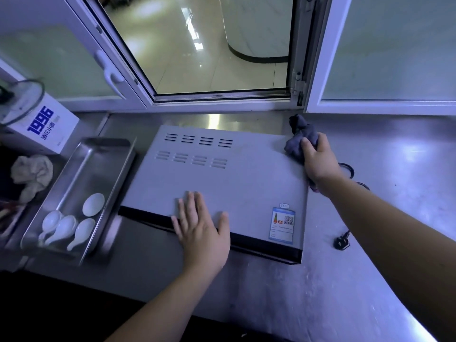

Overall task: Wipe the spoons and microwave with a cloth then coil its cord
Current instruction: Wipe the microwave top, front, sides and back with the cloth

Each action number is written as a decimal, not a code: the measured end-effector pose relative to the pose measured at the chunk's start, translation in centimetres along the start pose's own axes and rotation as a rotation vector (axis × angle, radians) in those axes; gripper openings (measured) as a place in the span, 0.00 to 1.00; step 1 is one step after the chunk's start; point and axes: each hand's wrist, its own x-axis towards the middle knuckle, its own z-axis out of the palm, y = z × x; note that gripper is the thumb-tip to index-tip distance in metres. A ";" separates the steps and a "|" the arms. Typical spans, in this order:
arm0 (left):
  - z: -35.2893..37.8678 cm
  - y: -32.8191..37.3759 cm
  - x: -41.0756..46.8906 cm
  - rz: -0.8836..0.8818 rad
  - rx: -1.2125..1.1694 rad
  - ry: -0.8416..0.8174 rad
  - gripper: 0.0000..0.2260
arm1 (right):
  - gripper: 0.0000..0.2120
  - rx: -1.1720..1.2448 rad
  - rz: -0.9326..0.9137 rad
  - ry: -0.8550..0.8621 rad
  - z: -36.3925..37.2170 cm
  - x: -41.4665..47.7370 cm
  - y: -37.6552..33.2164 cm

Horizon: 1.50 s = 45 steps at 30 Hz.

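A grey microwave (237,178) sits on the steel counter, seen from above, with vent slots at its far left and a label near its front right corner. My left hand (199,230) lies flat on the microwave's front edge, fingers straight. At the microwave's far right corner my right hand (318,159) grips a dark grey cloth (299,137). Several white spoons (71,223) lie in a steel tray (103,154) left of the microwave. The black cord (348,169) runs along the counter to the right, its plug (341,241) lying near my right forearm.
A white box marked 1996 (47,127) with a glass lid on it stands at the back left. A crumpled beige rag (32,176) lies left of the tray. An open window frame (222,97) rises behind the microwave. The steel counter (394,156) stretches to the right.
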 end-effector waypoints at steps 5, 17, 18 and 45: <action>-1.0 -2.9 3.2 0.178 0.010 -0.006 0.38 | 0.10 0.055 0.072 0.100 -0.9 -3.5 1.4; -4.6 -9.3 12.5 0.695 0.215 -0.148 0.34 | 0.06 0.206 0.190 0.207 0.2 -16.7 2.5; -4.9 -9.7 12.9 0.728 0.229 -0.157 0.34 | 0.06 0.216 0.199 0.213 0.6 -17.6 2.7; -9.0 -7.1 18.9 0.804 0.241 -0.218 0.28 | 0.01 0.066 0.175 -0.190 4.7 -26.7 5.3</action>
